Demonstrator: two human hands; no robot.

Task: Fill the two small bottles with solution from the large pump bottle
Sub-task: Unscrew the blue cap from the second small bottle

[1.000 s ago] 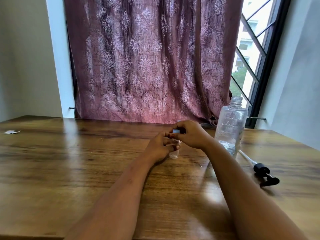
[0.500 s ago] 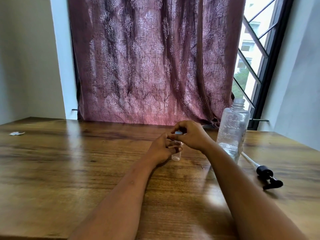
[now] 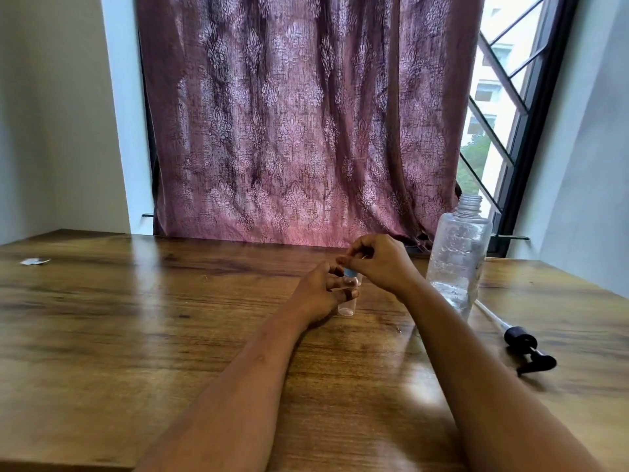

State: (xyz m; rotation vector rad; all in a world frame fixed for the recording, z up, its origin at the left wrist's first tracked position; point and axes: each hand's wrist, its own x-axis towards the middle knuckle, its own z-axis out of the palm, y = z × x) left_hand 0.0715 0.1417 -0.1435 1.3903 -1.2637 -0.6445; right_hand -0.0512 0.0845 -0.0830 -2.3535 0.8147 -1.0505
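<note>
Both forearms reach out over the wooden table (image 3: 136, 335) and meet near its middle. The left hand (image 3: 320, 294) is curled around a small clear bottle (image 3: 347, 306) that stands upright on the tabletop, its fingers (image 3: 343, 294) wrapped about the upper body so that only the base and a bit of the side show beneath them. Above it, the right hand (image 3: 377, 264) is bunched with fingertips drawn together, pinching at a blue cap (image 3: 350, 271) on the bottle's neck; whether that cap sits tight or loose I cannot tell, since the fingers cover most of it. A second small bottle may stand just behind the first, where a sliver of clear plastic shows, but it is too hidden to be sure. To the right of the hands and near the right wrist stands the large bottle (image 3: 457, 260), upright, clear, with its threaded mouth open and a little liquid pooled at the bottom. Its pump (image 3: 526, 349) lies flat on the table farther right, apart from the bottle, the black head toward the near edge and the pale dip tube (image 3: 490, 315) pointing back toward the bottle's base. Far off at the table's left edge lies a small white scrap (image 3: 34, 261). Behind the table hangs a patterned maroon curtain (image 3: 299, 131), and right of it a window (image 3: 503, 114) with dark bars lets in daylight.
</note>
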